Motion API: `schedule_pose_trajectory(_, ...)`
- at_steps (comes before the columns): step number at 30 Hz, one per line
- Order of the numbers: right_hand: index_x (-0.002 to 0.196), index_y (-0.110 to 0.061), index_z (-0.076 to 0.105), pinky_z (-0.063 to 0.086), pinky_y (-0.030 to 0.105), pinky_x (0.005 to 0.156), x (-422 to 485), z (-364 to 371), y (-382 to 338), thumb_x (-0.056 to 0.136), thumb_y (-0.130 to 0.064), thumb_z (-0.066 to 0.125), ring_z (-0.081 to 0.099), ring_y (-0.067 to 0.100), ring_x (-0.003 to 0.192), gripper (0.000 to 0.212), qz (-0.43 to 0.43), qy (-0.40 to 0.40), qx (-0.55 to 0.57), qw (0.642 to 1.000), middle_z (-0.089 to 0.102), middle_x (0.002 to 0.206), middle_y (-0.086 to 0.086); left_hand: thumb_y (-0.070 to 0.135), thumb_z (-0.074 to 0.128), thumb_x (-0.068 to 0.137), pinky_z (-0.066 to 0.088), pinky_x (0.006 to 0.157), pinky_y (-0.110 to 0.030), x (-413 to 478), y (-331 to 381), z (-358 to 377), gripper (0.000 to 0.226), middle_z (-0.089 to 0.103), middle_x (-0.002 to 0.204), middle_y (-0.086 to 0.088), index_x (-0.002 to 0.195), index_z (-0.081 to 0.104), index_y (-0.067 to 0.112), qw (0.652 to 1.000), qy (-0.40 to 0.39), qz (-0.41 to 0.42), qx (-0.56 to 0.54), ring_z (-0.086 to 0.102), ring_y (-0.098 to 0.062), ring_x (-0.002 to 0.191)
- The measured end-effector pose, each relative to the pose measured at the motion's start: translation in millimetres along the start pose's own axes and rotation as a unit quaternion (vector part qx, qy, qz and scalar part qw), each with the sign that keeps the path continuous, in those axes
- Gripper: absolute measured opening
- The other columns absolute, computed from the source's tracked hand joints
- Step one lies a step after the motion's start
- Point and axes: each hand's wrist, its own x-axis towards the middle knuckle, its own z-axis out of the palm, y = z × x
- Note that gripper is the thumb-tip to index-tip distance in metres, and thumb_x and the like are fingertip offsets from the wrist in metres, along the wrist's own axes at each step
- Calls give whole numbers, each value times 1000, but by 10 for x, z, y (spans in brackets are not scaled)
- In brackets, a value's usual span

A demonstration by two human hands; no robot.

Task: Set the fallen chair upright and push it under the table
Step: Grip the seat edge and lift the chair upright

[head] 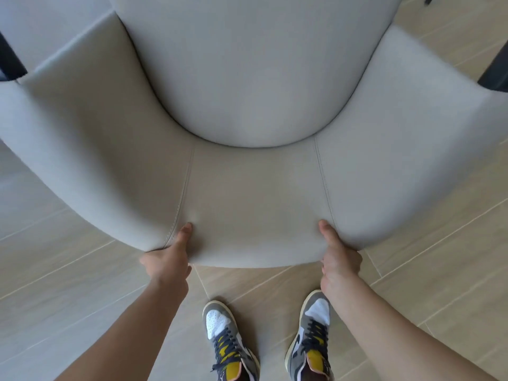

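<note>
- Head view: I look straight down on the grey upholstered chair (255, 78), which stands upright on the tiled floor (55, 284) and fills most of the frame.
- The rounded seat cushion (253, 64) lies in the upper middle; the curved backrest (255, 204) wraps around it, its top edge nearest to me.
- My left hand (167, 259) is clamped on the backrest's top edge, thumb pressed on the inner face beside the left seam, fingers hidden behind the edge.
- My right hand (339, 259) grips the same edge by the right seam, thumb on the inner face, fingers curled over the back.
- Both sneakers (228, 342) stand on the floor just behind the backrest, between my forearms.
- Dark legs (11, 59) show at the upper left and upper right edges; I cannot tell what they belong to.
</note>
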Motion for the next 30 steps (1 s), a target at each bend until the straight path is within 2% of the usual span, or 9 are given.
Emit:
schedule_pose_trajectory(2,135,-2,59,52,37,87,-228,-43,-258,70,-46,99,70,32,109,88,-9,7,-3,1000,72,128,10,38,95,75,58,92,-48,-200,243,-45,79,63,132,-5,135,52,11,1000,6,7,-1,65,-26,111)
schedule_pose_trajectory(6,137,-2,57,47,33,89,-590,-23,-802,75,-40,98,67,28,108,83,-29,-7,-9,1000,71,133,13,42,96,72,54,107,-53,-524,790,-92,81,66,132,-9,133,55,9,999,5,34,20,66,-30,120)
schedule_pose_trajectory(14,137,4,43,51,43,94,-1038,371,-1887,78,-47,94,66,45,123,93,-100,33,-56,993,61,142,30,38,95,72,54,105,-56,-966,1909,245,81,53,123,-9,119,34,15,994,20,103,2,62,-37,120)
schedule_pose_trajectory(18,132,6,45,55,50,94,-1204,539,-2240,81,-55,89,68,50,119,91,-157,53,-96,981,63,138,34,51,91,70,54,104,-56,-1111,2305,363,85,57,135,-16,125,39,12,990,22,134,34,61,-40,124)
schedule_pose_trajectory(23,137,7,41,55,54,94,-1380,794,-2747,83,-62,84,65,54,121,97,-229,54,-126,964,60,140,35,50,88,78,53,103,-51,-1232,2788,513,64,62,121,-7,115,48,16,977,21,207,39,64,-35,118)
schedule_pose_trajectory(25,140,9,39,54,56,97,-1428,934,-3001,85,-63,82,62,55,125,100,-252,54,-149,955,56,143,36,50,86,82,52,104,-52,-1251,3006,587,64,61,127,-11,121,55,10,970,3,235,63,63,-37,119)
schedule_pose_trajectory(27,142,10,36,52,57,98,-1427,1085,-3272,87,-63,80,59,56,127,101,-287,51,-177,940,51,145,37,51,82,87,44,113,-52,-1266,3269,687,81,48,144,-20,143,46,5,958,-18,263,114,54,-43,130)
schedule_pose_trajectory(29,146,11,33,49,57,101,-1435,1253,-3555,90,-64,76,53,56,134,102,-320,50,-221,920,45,150,36,48,77,93,27,124,-51,-1319,3576,806,102,20,166,-26,165,15,9,932,-26,321,166,30,-47,151)
schedule_pose_trajectory(30,150,10,29,46,58,105,-1442,1333,-3694,92,-65,72,47,53,140,104,-335,55,-248,907,40,154,34,44,73,97,19,126,-53,-1334,3722,886,101,6,172,-27,168,6,18,905,-15,373,203,15,-47,158)
